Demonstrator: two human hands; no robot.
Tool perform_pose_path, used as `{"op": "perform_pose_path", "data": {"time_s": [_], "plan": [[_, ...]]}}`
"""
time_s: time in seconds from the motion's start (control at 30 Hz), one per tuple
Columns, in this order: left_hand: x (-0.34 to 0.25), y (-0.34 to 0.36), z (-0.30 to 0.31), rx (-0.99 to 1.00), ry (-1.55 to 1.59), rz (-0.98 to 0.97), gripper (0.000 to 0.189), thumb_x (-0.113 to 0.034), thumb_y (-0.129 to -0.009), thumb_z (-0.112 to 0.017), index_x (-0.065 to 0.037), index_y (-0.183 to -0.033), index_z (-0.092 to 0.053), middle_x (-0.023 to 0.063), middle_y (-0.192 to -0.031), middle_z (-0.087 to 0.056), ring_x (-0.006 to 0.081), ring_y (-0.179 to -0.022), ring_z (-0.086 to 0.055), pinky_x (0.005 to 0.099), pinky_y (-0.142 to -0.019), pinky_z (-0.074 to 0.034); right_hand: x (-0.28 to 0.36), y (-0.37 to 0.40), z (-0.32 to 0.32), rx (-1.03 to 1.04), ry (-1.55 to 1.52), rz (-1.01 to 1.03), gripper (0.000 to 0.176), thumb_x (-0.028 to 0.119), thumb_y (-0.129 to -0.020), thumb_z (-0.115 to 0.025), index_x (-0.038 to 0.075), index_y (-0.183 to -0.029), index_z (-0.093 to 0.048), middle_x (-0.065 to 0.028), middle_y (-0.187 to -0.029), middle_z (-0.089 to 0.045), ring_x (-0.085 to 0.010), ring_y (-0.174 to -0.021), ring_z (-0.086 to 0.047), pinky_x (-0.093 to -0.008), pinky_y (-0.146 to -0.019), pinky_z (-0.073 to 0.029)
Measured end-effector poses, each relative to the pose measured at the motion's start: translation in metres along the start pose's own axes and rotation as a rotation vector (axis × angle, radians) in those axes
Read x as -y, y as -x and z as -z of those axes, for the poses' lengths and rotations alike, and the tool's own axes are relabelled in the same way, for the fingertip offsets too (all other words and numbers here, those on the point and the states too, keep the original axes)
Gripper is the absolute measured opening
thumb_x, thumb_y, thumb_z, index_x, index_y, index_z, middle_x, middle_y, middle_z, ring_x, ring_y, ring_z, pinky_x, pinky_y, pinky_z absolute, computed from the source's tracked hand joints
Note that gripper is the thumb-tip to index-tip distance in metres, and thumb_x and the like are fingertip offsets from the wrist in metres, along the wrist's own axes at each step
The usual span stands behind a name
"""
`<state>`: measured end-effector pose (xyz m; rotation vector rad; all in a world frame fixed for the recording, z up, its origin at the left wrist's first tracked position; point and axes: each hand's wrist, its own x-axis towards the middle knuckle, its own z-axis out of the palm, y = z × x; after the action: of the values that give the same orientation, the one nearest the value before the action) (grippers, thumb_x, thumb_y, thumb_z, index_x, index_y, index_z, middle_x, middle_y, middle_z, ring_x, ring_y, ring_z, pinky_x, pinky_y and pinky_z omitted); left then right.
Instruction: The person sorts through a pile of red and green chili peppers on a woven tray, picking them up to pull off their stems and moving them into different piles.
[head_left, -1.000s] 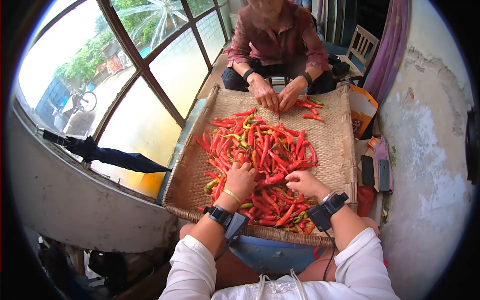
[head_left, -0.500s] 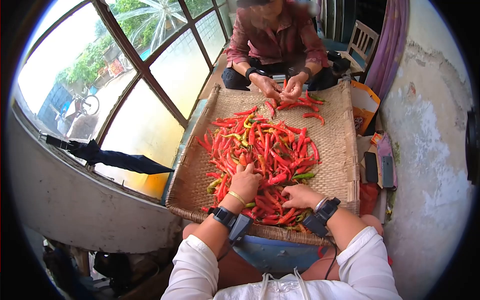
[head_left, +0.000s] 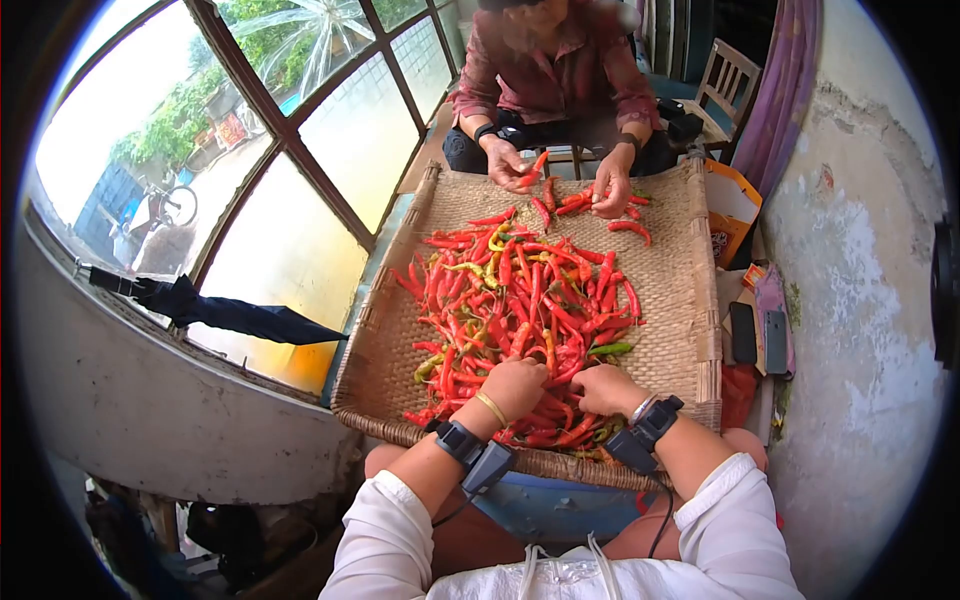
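A heap of mostly red chili peppers (head_left: 490, 300), with a few green and yellowish ones, covers much of a woven basket tray (head_left: 680, 330). At the near side of the heap, my left hand (head_left: 514, 388) has its fingers curled, and a red chili pepper (head_left: 519, 340) shows at its fingertips. Close on its right, my right hand (head_left: 607, 390) is closed with its fingertips low among the peppers. What it pinches, if anything, is hidden. A green chili pepper (head_left: 610, 349) lies just beyond the right hand.
Across the tray, a person (head_left: 560, 80) holds a red pepper in one hand and touches a small pile with the other. A folded umbrella (head_left: 230, 312) hangs by the windows at left. Phones (head_left: 775, 342) and a box (head_left: 730, 215) are near the right wall.
My left hand has drawn back and right, toward my right hand, and its fingers have curled. My right hand has shifted slightly. The other person's hands have moved apart, one lifting a pepper.
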<state>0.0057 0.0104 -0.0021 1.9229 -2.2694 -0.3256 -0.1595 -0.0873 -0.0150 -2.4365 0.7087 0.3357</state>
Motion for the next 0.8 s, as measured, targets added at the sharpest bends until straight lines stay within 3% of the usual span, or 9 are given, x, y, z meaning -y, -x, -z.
{"op": "perform_pose_path", "data": {"time_s": [0.17, 0.33, 0.4, 0.5, 0.53, 0.57, 0.63, 0.7, 0.8], "plan": [[-0.009, -0.001, 0.011, 0.021, 0.165, 0.063, 0.011, -0.014, -0.071, -0.057, -0.004, -0.077, -0.055, 0.0112, -0.075, -0.057, 0.0287, -0.078, -0.056, 0.0382, -0.069, -0.045, -0.004, 0.01, 0.03, -0.254, -0.246, 0.079, 0.014, 0.016, -0.066, -0.058, 0.011, -0.076, -0.067, -0.0108, -0.076, -0.063, -0.028, -0.077, -0.06, -0.0378, -0.071, -0.047], [-0.019, -0.002, 0.016, -0.087, 0.525, -0.067, 0.013, -0.01, -0.072, -0.06, -0.003, -0.083, -0.058, 0.0124, -0.077, -0.058, 0.0293, -0.077, -0.057, 0.0358, -0.07, -0.046, 0.003, 0.042, 0.081, -0.281, -0.479, 0.108, 0.011, 0.012, -0.068, -0.058, 0.006, -0.073, -0.065, -0.0079, -0.068, -0.063, -0.0175, -0.064, -0.06, -0.029, -0.061, -0.047], [-0.019, -0.004, 0.011, -0.148, 0.491, -0.108, 0.013, -0.01, -0.073, -0.06, -0.003, -0.084, -0.057, 0.0124, -0.077, -0.058, 0.0295, -0.075, -0.057, 0.0363, -0.068, -0.046, -0.007, 0.049, 0.091, -0.314, -0.68, 0.134, 0.01, 0.004, -0.073, -0.053, 0.0, -0.077, -0.062, -0.0025, -0.063, -0.058, -0.0071, -0.055, -0.051, -0.0217, -0.051, -0.041], [-0.024, -0.002, 0.017, -0.206, 0.486, -0.061, 0.012, -0.011, -0.074, -0.058, -0.003, -0.083, -0.056, 0.0134, -0.076, -0.059, 0.0308, -0.073, -0.057, 0.0371, -0.066, -0.046, -0.019, 0.051, 0.1, -0.448, -1.095, 0.011, 0.01, 0.003, -0.077, -0.052, -0.002, -0.079, -0.06, -0.0008, -0.061, -0.054, -0.0088, -0.055, -0.052, -0.0195, -0.051, -0.042], [-0.025, -0.002, 0.02, -0.202, 0.517, 0.027, 0.012, -0.012, -0.074, -0.057, -0.003, -0.082, -0.056, 0.0143, -0.076, -0.06, 0.032, -0.072, -0.058, 0.0374, -0.065, -0.046, -0.026, 0.047, 0.099, -0.524, -1.208, -0.004, 0.021, 0.005, -0.08, -0.052, -0.003, -0.099, -0.056, -0.003, -0.068, -0.055, -0.0078, -0.054, -0.051, -0.017, -0.05, -0.041], [-0.025, -0.002, 0.02, -0.202, 0.516, 0.027, 0.012, -0.012, -0.074, -0.057, -0.003, -0.082, -0.056, 0.0143, -0.076, -0.06, 0.032, -0.072, -0.058, 0.0374, -0.065, -0.046, -0.025, 0.043, 0.098, -0.524, -1.208, -0.004, 0.021, 0.005, -0.08, -0.052, -0.003, -0.099, -0.056, -0.003, -0.068, -0.055, -0.0078, -0.054, -0.051, -0.017, -0.05, -0.041], [-0.024, -0.003, 0.02, -0.212, 0.674, 0.12, 0.011, -0.012, -0.078, -0.056, -0.003, -0.084, -0.054, 0.0116, -0.072, -0.06, 0.0257, -0.065, -0.06, 0.0325, -0.06, -0.047, -0.014, 0.036, 0.097, -0.975, -1.532, 0.016, 0.039, 0.009, -0.082, -0.053, -0.001, -0.118, -0.044, -0.0052, -0.077, -0.057, -0.0073, -0.055, -0.052, -0.0167, -0.049, -0.042], [-0.025, -0.003, 0.024, -0.183, 0.797, 0.177, 0.012, -0.013, -0.079, -0.056, -0.002, -0.084, -0.054, 0.0096, -0.069, -0.059, 0.0206, -0.062, -0.059, 0.03, -0.058, -0.046, -0.012, 0.034, 0.09, -0.9, -1.463, -0.012, 0.054, 0.014, -0.084, -0.053, 0.001, -0.13, -0.029, -0.0068, -0.085, -0.057, -0.0077, -0.056, -0.053, -0.0175, -0.047, -0.043], [-0.03, -0.003, 0.028, -0.191, 0.979, 0.212, 0.013, -0.013, -0.081, -0.055, -0.001, -0.085, -0.053, 0.0063, -0.065, -0.057, 0.0123, -0.06, -0.056, 0.0268, -0.056, -0.045, -0.005, 0.028, 0.069, -0.327, -1.185, 0.056, 0.037, 0.018, -0.083, -0.057, 0.0, -0.114, -0.047, -0.003, -0.075, -0.057, -0.006, -0.056, -0.053, -0.0186, -0.045, -0.042]]}}
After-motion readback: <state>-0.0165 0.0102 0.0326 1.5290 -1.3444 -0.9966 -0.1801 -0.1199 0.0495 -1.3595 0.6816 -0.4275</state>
